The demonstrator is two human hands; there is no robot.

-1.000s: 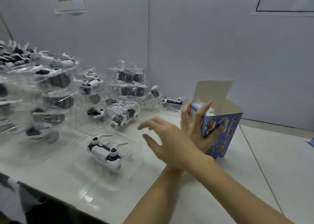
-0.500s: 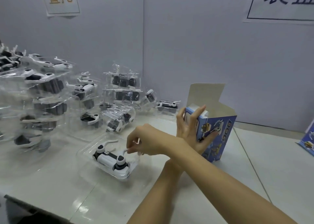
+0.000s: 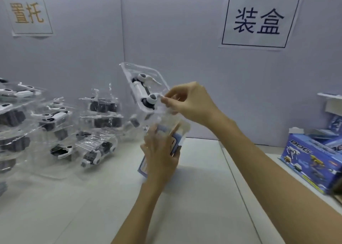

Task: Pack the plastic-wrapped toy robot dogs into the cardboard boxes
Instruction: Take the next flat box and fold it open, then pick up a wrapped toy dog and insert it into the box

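My right hand [image 3: 187,101] pinches the edge of a clear plastic shell holding a white toy robot dog [image 3: 143,90], lifted and tilted above the table. Just below it, my left hand [image 3: 159,155] grips a blue cardboard box [image 3: 175,142] standing on the white table, its top flap open under the shell. My hand hides most of the box.
Several more plastic-wrapped robot dogs [image 3: 96,149] lie piled at the left along the grey wall. Blue printed boxes [image 3: 312,162] sit at the right edge. The white table [image 3: 203,197] stretches in front. Two paper signs hang on the wall.
My right hand picked the wrapped dog off the table and raised it right, over the box. My left hand kept holding the box. The camera view swung right.
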